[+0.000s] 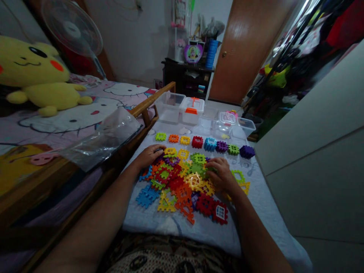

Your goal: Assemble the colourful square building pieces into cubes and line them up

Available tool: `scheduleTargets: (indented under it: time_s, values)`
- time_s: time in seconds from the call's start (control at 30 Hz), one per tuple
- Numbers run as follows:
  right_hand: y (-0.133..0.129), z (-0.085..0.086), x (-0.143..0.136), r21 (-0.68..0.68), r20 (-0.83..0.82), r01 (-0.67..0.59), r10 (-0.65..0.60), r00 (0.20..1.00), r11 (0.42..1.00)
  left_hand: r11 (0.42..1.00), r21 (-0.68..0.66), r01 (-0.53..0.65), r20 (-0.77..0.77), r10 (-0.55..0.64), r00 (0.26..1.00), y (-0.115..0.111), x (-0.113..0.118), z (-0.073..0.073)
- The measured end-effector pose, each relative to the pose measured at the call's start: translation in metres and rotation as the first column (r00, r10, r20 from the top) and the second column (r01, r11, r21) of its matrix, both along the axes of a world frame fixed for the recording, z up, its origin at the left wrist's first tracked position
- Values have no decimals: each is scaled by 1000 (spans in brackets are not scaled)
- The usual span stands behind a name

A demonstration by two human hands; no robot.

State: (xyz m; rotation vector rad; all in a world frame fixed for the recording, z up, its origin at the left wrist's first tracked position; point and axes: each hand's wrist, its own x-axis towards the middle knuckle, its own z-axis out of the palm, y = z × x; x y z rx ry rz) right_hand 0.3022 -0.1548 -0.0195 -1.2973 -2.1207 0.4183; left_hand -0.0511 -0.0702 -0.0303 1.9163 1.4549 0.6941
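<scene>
Grip of the bare left hand (152, 154) is loosely curled at the far left edge of a heap of loose, multicoloured, toothed plastic tiles (176, 182), close by a yellow square tile (170, 151); whether it holds anything, I cannot tell. Fingers of the bare right hand (222, 173) bend over the heap's right side, hiding what lies beneath, so that grip cannot be told either.

From the head camera, the heap lies on a surface (267, 212) covered in pale, patterned cloth. Beyond it, eight single-coloured groups form a row, from a bright green toothed group (160, 137) at left to a dark purple toothed stack (247, 151) at right. Those groups look already set out; the heap is mixed in colour, so much appears left unarranged.

The row runs left to right, its right end slightly nearer the person. The heap is also longest sideways, its tiles lying at many angles. At its near edge, an orange triangular toothed frame (186, 210) slants its long axis toward the person, tip rightward.
</scene>
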Motion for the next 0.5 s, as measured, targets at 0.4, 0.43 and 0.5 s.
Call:
scheduleTargets:
  time_s: [0.4, 0.43, 0.5]
  values:
    - [13, -11, 38, -209, -608, 302, -366, 705, 930, 1000, 12, 7, 24, -7, 1000, 4, -1, -9]
    - [14, -11, 38, -210, -585, 309, -372, 720, 928, 1000, 18, 10, 19, -10, 1000, 4, -1, -9]
    - [14, -10, 35, -205, -535, 310, -371, 759, 928, 999, 33, 17, 10, -18, 1000, 3, -1, -7]
